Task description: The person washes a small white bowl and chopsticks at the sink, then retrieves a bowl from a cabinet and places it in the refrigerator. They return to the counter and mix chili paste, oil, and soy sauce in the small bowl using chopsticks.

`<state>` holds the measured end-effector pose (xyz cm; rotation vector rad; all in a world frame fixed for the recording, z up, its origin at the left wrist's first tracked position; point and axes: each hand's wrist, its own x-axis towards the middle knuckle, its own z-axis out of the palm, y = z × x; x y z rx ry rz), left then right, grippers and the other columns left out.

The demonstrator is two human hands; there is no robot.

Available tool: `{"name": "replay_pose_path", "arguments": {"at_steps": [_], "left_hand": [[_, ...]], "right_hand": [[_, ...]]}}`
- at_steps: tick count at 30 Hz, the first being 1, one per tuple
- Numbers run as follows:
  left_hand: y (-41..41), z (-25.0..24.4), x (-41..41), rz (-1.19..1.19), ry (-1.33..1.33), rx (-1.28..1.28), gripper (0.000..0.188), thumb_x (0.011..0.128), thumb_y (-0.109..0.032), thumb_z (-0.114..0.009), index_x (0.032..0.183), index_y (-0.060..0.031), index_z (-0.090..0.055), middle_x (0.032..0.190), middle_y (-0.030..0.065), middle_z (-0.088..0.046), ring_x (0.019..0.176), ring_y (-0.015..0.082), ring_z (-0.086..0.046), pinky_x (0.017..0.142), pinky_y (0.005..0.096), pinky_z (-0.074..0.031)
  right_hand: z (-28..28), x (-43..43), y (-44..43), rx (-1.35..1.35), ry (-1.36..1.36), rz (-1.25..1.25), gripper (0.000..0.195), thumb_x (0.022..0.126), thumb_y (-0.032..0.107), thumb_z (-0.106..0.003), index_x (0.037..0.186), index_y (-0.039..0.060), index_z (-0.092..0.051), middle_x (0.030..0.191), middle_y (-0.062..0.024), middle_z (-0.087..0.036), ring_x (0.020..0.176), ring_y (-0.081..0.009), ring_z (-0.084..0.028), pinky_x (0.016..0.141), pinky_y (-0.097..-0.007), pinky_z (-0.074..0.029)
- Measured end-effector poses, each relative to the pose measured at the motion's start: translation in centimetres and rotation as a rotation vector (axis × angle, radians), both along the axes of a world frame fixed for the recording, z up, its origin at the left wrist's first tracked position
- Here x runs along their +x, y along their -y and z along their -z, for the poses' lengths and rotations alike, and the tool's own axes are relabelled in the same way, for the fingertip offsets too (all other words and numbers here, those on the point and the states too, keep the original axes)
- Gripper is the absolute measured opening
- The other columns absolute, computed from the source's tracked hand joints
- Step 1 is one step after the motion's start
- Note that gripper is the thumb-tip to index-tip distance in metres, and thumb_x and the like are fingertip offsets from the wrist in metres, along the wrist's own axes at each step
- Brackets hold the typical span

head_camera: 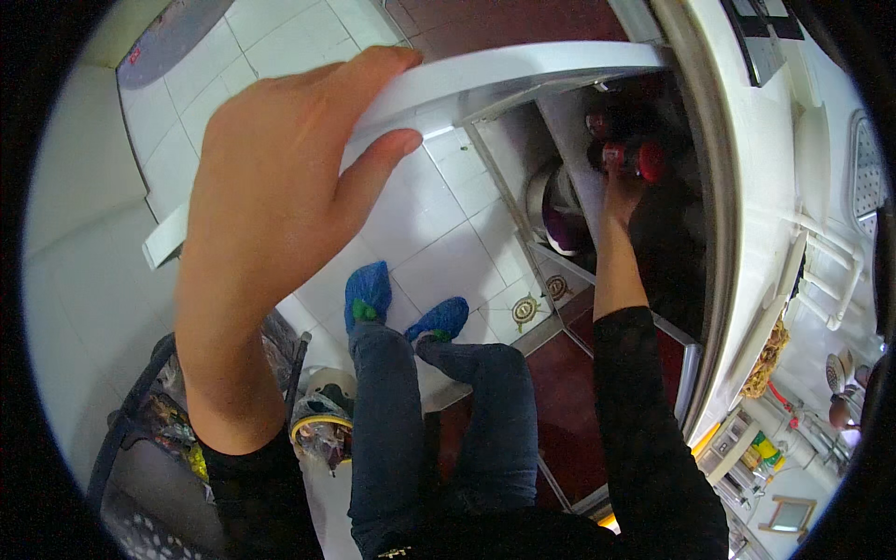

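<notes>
My left hand (pixel 280 154) grips the free end of an open white cabinet door (pixel 518 66), thumb on one face and fingers over the other. Inside the dark cabinet under the counter, my right hand (pixel 623 192) has its fingers around a container with a red top (pixel 651 162); shadow hides its exact shape. A second reddish container (pixel 596 124) stands just beyond it. Left of my right forearm, a round metal pot (pixel 560 210) sits in the cabinet, partly hidden by a divider (pixel 570 147).
The white countertop (pixel 763 154) runs along the right, with a white rack (pixel 829 269) and a tray of brown food (pixel 768 360) on it. A bin with a yellow rim (pixel 322 421) and a dark-framed cart (pixel 133 399) stand at left. Below are my blue-covered feet (pixel 367 290) on tiles.
</notes>
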<state>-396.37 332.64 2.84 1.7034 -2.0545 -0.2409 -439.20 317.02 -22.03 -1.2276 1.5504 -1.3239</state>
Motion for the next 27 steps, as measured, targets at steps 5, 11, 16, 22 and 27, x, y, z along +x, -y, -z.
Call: {"name": "replay_pose_path", "arguments": {"at_steps": [5, 11, 16, 22, 27], "left_hand": [[0.7, 0.7, 0.4, 0.047, 0.033, -0.059, 0.041, 0.083, -0.025, -0.062, 0.121, -0.0108, -0.055, 0.094, 0.0161, -0.065, 0.078, 0.0309, -0.063, 0.071, 0.0365, -0.047], [0.6, -0.1, 0.2, 0.009, -0.015, 0.083, 0.04, 0.081, -0.022, -0.064, 0.118, -0.0085, -0.055, 0.097, 0.0178, -0.063, 0.084, 0.0343, -0.062, 0.073, 0.0361, -0.047], [0.8, -1.4, -1.0, -0.058, -0.036, 0.206, 0.041, 0.08, -0.022, -0.064, 0.118, -0.0094, -0.055, 0.103, 0.0156, -0.063, 0.09, 0.0351, -0.061, 0.078, 0.0388, -0.047], [-1.5, -1.7, -4.0, -0.122, -0.296, 0.117, 0.044, 0.085, -0.035, -0.059, 0.121, -0.0091, -0.051, 0.103, 0.0143, -0.061, 0.087, 0.0321, -0.059, 0.075, 0.0395, -0.044], [-7.3, -1.3, -9.1, -0.29, -0.527, 0.318, 0.027, 0.085, -0.006, -0.054, 0.111, -0.0021, -0.053, 0.1, 0.0167, -0.06, 0.088, 0.033, -0.059, 0.077, 0.0384, -0.045]], "right_hand": [[-0.3, 0.6, 2.7, 0.118, -0.092, -0.049, 0.075, 0.074, 0.027, -0.078, 0.132, 0.005, -0.037, 0.132, -0.0114, -0.046, 0.118, -0.0202, -0.046, 0.094, -0.0327, -0.041], [0.1, 3.4, 4.7, 0.087, -0.1, -0.001, 0.077, 0.076, 0.028, -0.075, 0.135, 0.0002, -0.035, 0.132, -0.0151, -0.045, 0.118, -0.0241, -0.045, 0.098, -0.0332, -0.037], [1.3, 4.2, -7.6, 0.194, -0.3, -0.038, 0.076, 0.076, 0.025, -0.075, 0.135, -0.0033, -0.035, 0.127, -0.0194, -0.047, 0.114, -0.0255, -0.047, 0.096, -0.0332, -0.039], [-8.4, 4.1, -33.9, 0.603, -0.592, -0.334, 0.069, 0.079, 0.023, -0.07, 0.134, 0.0006, -0.036, 0.136, -0.0218, -0.04, 0.126, -0.0369, -0.039, 0.104, -0.0405, -0.033], [-22.0, 0.0, -44.3, 0.975, -0.699, -0.56, 0.062, 0.084, 0.034, -0.062, 0.134, 0.0052, -0.039, 0.137, -0.0188, -0.039, 0.125, -0.0347, -0.04, 0.102, -0.04, -0.036]]}}
